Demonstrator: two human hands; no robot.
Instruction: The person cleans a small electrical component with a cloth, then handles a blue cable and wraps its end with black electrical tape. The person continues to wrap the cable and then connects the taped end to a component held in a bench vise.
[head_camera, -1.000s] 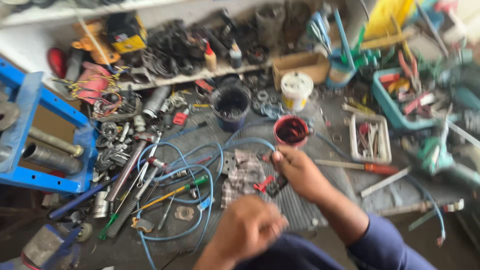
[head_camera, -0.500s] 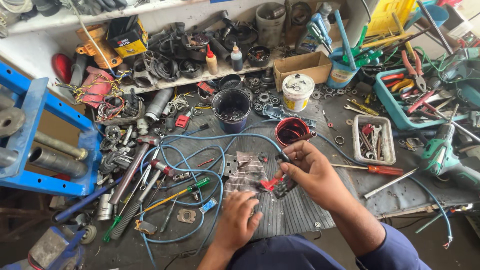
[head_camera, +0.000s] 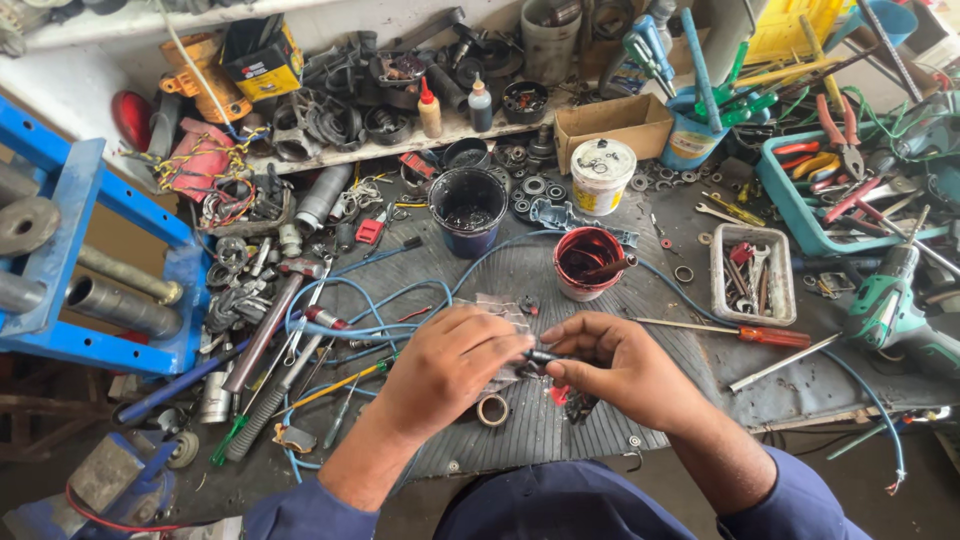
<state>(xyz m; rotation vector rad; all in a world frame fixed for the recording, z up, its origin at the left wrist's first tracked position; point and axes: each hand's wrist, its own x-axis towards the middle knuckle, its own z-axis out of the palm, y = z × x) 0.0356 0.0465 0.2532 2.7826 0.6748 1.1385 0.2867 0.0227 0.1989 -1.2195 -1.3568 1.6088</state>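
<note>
At the bench's near edge, the left hand (head_camera: 445, 365) and right hand (head_camera: 615, 365) have come together since a second ago, fingers pinched on a small dark part (head_camera: 540, 356) over the ribbed mat (head_camera: 600, 425); close work is under way. Beyond, a red tub (head_camera: 587, 262), blue hose (head_camera: 350, 328) and dark pot (head_camera: 467, 207) crowd the bench.

Red tub (head_camera: 588, 262), dark blue pot (head_camera: 467, 208), blue cable (head_camera: 345, 330), grey ribbed mat (head_camera: 530, 430).

My bench (head_camera: 600, 440) has a ribbed dark mat, a white shelf (head_camera: 330, 155) at the back, a blue frame (head_camera: 90, 200) to my left, even light.
</note>
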